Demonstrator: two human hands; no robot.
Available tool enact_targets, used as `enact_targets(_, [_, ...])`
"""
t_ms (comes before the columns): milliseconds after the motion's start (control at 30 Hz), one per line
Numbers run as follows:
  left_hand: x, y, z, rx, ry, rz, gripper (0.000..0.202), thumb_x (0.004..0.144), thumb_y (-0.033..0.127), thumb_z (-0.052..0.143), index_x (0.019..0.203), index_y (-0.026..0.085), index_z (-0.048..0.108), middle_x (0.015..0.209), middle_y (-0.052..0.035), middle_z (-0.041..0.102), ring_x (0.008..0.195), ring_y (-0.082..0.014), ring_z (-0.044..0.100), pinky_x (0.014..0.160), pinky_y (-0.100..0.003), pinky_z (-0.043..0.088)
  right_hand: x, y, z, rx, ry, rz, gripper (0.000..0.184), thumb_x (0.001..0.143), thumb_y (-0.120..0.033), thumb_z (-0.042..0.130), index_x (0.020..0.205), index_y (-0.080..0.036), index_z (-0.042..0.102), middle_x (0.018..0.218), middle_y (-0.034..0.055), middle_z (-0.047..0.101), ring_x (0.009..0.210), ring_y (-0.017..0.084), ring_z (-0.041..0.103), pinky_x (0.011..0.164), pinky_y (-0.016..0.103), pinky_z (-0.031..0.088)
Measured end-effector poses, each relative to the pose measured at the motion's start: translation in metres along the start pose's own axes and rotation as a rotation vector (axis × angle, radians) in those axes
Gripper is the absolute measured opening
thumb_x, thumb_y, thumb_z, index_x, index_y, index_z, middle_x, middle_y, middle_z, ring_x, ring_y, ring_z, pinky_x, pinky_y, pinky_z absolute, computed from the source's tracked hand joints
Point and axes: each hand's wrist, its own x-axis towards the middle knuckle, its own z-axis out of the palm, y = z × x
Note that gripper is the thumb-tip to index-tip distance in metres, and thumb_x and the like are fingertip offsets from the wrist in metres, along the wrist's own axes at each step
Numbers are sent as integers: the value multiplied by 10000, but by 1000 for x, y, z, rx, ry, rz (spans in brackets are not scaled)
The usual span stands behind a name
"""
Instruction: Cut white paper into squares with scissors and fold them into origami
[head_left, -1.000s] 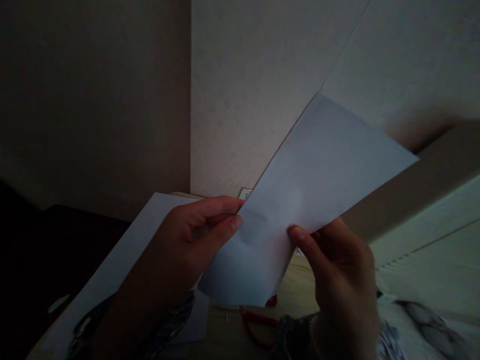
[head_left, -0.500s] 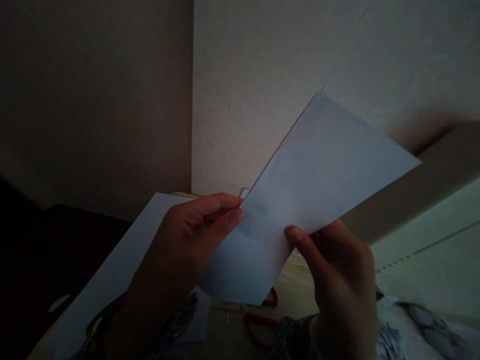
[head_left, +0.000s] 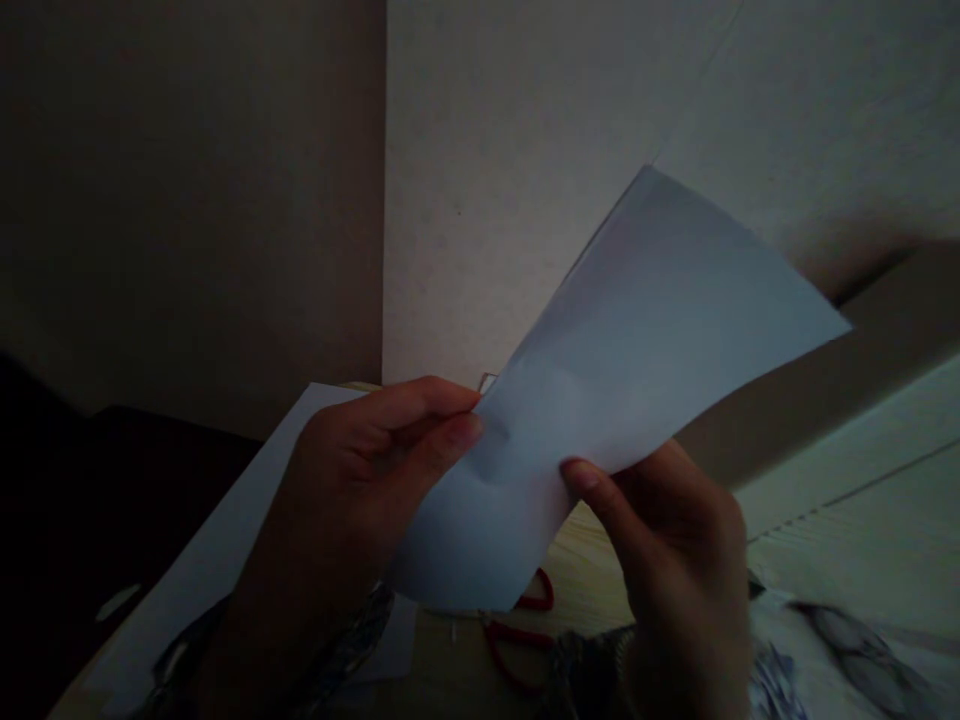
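Observation:
A white sheet of paper (head_left: 615, 350) is held up slantwise between my two hands, its far end tilted up to the right. My left hand (head_left: 375, 470) pinches its left edge between thumb and fingers. On the opposite edge, my right hand (head_left: 667, 540) grips with the thumb on the near face and the fingers behind. The paper bows a little and shows a soft dent near the left thumb. Below its lower end lie red-handled scissors (head_left: 517, 635) on the wooden table, their blades mostly hidden.
More white paper (head_left: 247, 530) lies on the table (head_left: 600, 580) at the left, partly under my left arm. A pale wall (head_left: 510, 200) rises close behind. At the lower right are glasses (head_left: 862, 650) and a crumpled patterned thing (head_left: 776, 680). The floor at far left is dark.
Both hands have shifted slightly left with the paper. Its far end has risen a little, and the sheet now bends more along its right edge. Both grips stay the same.

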Motion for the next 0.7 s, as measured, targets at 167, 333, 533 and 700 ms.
enact_targets(167, [1,2,0,-23,-28,12,119,798,278,638,817,254,753,705,41,733,638,-137,652,546,-176,497,0,-1,0,-19,-15,6,29,831,-255,672,838,-245,700,818,4,726,749,198,650,634,303,495])
enact_targets(333, [1,2,1,2,11,9,165,817,322,641,685,243,701,608,70,669,521,-92,562,435,-153,403,-1,-1,5,24,-35,20,29,839,-253,672,823,-262,694,806,-19,712,737,175,639,653,298,486])
enact_targets(533, [4,2,2,247,74,159,179,836,258,602,682,235,691,610,71,676,539,-109,567,492,-195,393,2,10,3,100,-21,78,166,794,-263,708,955,-268,669,961,17,698,926,225,642,849,399,509])
enact_targets(700, [8,-8,-1,629,-65,319,232,893,266,502,832,240,725,716,33,734,606,-145,634,550,-217,413,5,6,-6,102,322,-66,467,732,-202,757,1146,-280,553,1223,52,548,1173,261,529,995,482,447])
